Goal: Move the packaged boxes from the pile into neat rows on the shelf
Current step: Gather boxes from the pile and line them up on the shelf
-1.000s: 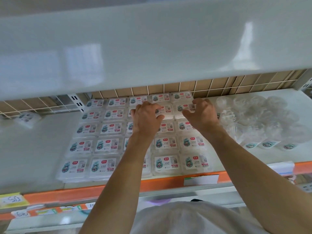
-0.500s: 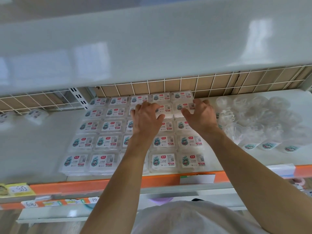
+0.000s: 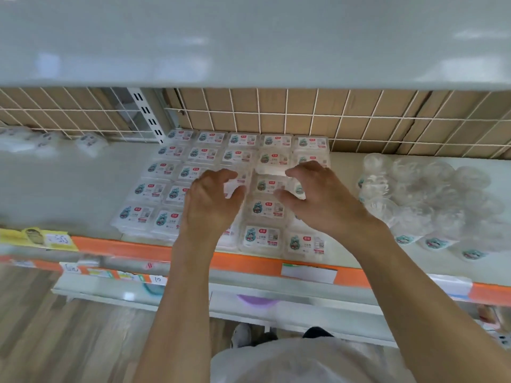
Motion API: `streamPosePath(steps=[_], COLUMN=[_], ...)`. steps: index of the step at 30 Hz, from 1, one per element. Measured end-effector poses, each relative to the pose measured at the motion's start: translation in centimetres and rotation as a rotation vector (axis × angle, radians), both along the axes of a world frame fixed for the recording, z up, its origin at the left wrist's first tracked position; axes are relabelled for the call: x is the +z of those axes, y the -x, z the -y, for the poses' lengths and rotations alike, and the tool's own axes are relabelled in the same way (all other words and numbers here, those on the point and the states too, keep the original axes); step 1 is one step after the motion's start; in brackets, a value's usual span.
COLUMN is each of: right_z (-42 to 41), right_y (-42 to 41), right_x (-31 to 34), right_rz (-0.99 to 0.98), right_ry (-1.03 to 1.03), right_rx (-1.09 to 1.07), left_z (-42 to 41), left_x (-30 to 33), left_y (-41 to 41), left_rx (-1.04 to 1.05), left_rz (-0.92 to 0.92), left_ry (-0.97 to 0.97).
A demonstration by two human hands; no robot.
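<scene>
Clear plastic packaged boxes point(image 3: 266, 208) with white cartoon labels lie flat in neat rows, several deep and several across, on the white shelf point(image 3: 69, 183). One box point(image 3: 272, 158) in the second row from the back sits slightly raised and askew. My left hand point(image 3: 213, 201) hovers over the middle columns with loosely curled fingers that hold nothing. My right hand point(image 3: 318, 194) hovers just to the right, fingers also loosely curled and empty. A labelled box point(image 3: 269, 186) shows in the gap between both hands.
A heap of clear round cups point(image 3: 431, 197) fills the shelf's right side. A wire grid back point(image 3: 276, 117) and the upper shelf point(image 3: 249, 37) close the space. An orange price strip point(image 3: 124, 248) runs along the front edge. A few packages point(image 3: 88, 142) lie far left.
Both hands have drawn back from the rear rows toward the front and lifted off the boxes. The camera has dipped, showing more of the wire back and the floor.
</scene>
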State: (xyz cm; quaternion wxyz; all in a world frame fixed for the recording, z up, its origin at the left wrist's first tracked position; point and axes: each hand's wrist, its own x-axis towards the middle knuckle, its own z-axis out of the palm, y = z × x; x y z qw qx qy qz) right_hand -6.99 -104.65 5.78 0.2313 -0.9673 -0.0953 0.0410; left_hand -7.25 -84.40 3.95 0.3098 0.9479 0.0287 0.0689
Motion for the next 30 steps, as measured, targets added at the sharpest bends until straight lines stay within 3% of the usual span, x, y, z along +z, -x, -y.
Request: streamPosePath(steps=[13,30], right_z=[-11.5,-39.7], right_y=[3.3,7.4], right_x=[1.7,-0.4], right_rz=[-0.039,-0.1], right_ry=[0.061,-0.059], right_rx=[0.46,0.471], left_z=[-11.0,-37.4], left_x=[0.2,-0.6], left_y=[9.7,14.9], left_rx=[0.339,0.325], left_rz=[-0.097,-0.108], left_ry=[-0.011,-0.09])
